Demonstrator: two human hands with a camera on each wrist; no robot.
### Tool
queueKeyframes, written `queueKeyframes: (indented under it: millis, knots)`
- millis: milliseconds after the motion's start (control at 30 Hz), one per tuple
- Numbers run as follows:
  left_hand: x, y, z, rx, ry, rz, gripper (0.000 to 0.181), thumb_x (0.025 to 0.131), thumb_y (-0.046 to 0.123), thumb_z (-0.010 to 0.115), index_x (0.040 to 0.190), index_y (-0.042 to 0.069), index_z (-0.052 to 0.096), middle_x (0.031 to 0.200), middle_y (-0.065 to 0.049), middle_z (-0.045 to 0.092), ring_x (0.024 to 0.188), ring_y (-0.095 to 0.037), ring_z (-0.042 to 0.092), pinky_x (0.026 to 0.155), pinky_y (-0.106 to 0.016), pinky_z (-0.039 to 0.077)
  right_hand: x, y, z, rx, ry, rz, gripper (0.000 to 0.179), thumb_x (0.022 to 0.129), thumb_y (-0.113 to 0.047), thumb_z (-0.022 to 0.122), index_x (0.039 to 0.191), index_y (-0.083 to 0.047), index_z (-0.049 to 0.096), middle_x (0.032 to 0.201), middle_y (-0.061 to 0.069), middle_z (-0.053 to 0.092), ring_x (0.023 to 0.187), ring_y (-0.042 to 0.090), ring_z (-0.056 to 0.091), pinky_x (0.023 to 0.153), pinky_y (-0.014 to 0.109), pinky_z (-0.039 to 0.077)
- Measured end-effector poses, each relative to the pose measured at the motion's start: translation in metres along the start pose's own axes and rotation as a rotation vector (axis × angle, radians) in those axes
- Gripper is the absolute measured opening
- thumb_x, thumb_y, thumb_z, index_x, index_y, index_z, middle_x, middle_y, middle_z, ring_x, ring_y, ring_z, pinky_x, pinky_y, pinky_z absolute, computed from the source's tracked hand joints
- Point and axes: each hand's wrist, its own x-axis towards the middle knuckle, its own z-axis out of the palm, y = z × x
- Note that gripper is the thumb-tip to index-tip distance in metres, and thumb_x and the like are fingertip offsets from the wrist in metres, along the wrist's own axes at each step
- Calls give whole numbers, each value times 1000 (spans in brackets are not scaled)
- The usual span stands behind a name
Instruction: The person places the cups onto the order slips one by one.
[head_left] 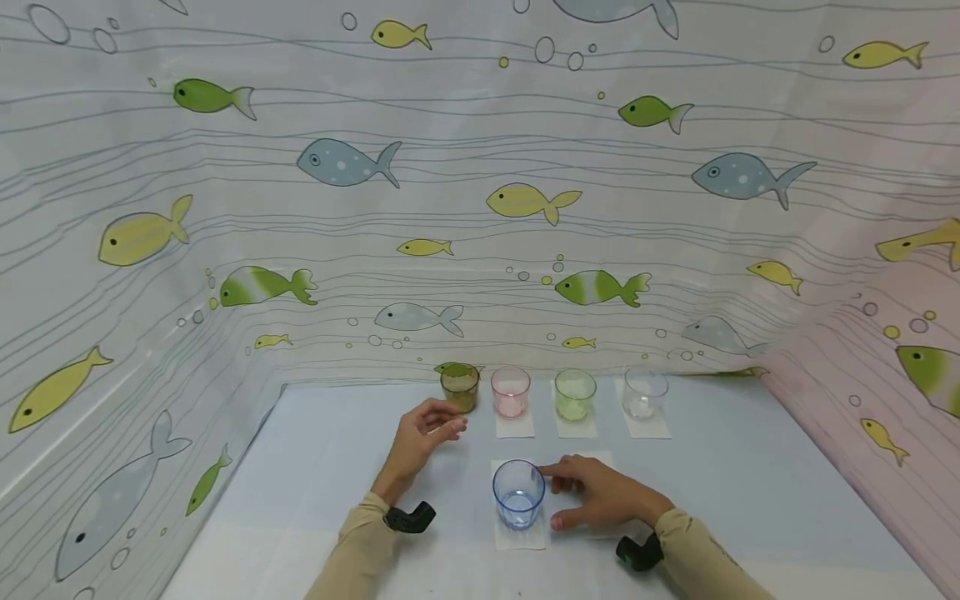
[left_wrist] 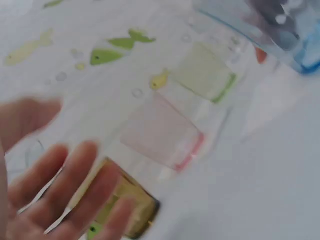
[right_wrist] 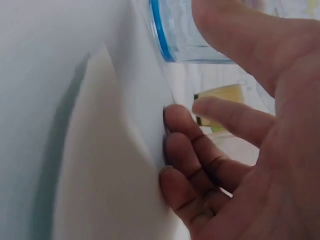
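A blue-tinted glass [head_left: 519, 500] stands upright on a white paper square [head_left: 517, 538] at the front middle of the table. Beside its right side is my right hand [head_left: 600, 496], index finger reaching to the rim and the other fingers bent; whether it touches cannot be told. In the right wrist view, those fingers [right_wrist: 182, 150] are near another white paper sheet [right_wrist: 110, 150]. My left hand [head_left: 423, 442] is just in front of a brown glass [head_left: 460, 392], fingers loosely bent and holding nothing. The left wrist view shows the brown glass [left_wrist: 132, 205] partly hidden behind the fingers.
Along the back of the table, a pink glass [head_left: 511, 396], a green glass [head_left: 575, 397] and a clear glass [head_left: 645, 395] stand on white paper squares. Behind the table [head_left: 300, 467] hangs a fish-patterned curtain [head_left: 465, 275].
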Motion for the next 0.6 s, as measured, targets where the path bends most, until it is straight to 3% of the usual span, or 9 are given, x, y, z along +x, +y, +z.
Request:
queueKeyframes:
  millis: [67, 133, 233, 333, 467, 600]
  knots:
    - [3, -10, -1, -29, 190, -28, 34, 98, 10, 77, 121, -12, 63, 107, -25, 75, 94, -20, 76, 83, -34, 66, 1, 2, 1, 13, 6, -17, 74, 90, -49, 84, 150, -13, 61, 107, -9, 65, 99, 6, 57, 88, 25, 52]
    - [4, -20, -2, -48, 339, -64, 30, 98, 11, 77, 116, -9, 65, 99, -16, 75, 88, -16, 74, 80, -34, 66, 2, 1, 1, 30, 6, -19, 69, 92, -47, 82, 148, -12, 62, 106, -10, 66, 98, 5, 58, 87, 24, 52]
    - [6, -31, -6, -90, 466, -95, 32, 98, 12, 78, 118, -7, 64, 97, -8, 71, 86, -11, 71, 78, -35, 66, 3, 0, 0, 37, 14, -19, 61, 97, -44, 77, 148, -14, 62, 105, -11, 67, 98, 4, 59, 87, 24, 53]
    - [8, -38, -8, -104, 512, -97, 40, 97, 13, 78, 126, -7, 59, 105, -10, 68, 89, -10, 69, 77, -31, 66, 4, 0, -2, 17, 49, -45, 54, 100, -39, 75, 147, -16, 63, 104, -10, 67, 98, 4, 61, 87, 25, 56]
    - [16, -41, -6, -63, 526, -80, 54, 96, 14, 80, 137, -6, 51, 126, -22, 62, 102, -17, 67, 78, -25, 63, 0, 2, -11, -6, 116, -54, 55, 98, -37, 77, 146, -15, 64, 102, -9, 65, 94, 6, 59, 82, 25, 55]
    - [28, -44, -2, 2, 525, -67, 68, 93, 17, 84, 145, -3, 44, 142, -26, 54, 123, -33, 61, 92, -27, 57, -13, 4, -26, -36, 161, 16, 65, 93, -42, 82, 148, -13, 63, 100, -5, 61, 91, 11, 54, 75, 25, 49]
